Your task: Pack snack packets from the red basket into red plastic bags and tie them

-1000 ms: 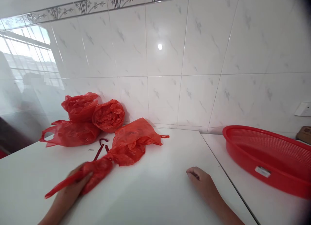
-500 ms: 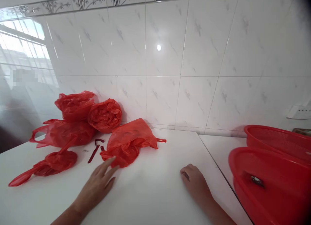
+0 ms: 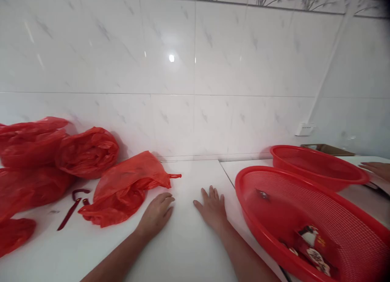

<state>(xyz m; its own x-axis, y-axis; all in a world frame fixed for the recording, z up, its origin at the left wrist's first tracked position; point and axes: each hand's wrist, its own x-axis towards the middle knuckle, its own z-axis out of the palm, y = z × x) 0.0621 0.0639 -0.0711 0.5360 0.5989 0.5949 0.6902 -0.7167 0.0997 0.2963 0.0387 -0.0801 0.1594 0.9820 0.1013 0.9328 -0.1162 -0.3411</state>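
My left hand [image 3: 157, 215] rests on the white table [image 3: 179, 249], fingers loosely apart and holding nothing, just right of a crumpled red plastic bag [image 3: 122, 188]. My right hand [image 3: 212, 207] lies palm down with its fingers spread, between that bag and a red mesh basket [image 3: 265, 229]. Inside the basket are a few small printed packets [image 3: 317, 249] and a smaller dark item [image 3: 262, 194]. A dark red strip [image 3: 69, 214] and a curved dark red piece lie left of the bag.
More bundled red bags [image 3: 88, 152] pile up at the left by the tiled wall. A second red basket [image 3: 317, 164] stands behind the first, with a brown box [image 3: 329, 149] beyond it. Another person's hand [image 3: 378, 168] shows at the right edge.
The view has turned right, showing more of the baskets and another person's hand. My right hand has opened from a closed shape and spread its fingers. My left hand sits farther from the bag.
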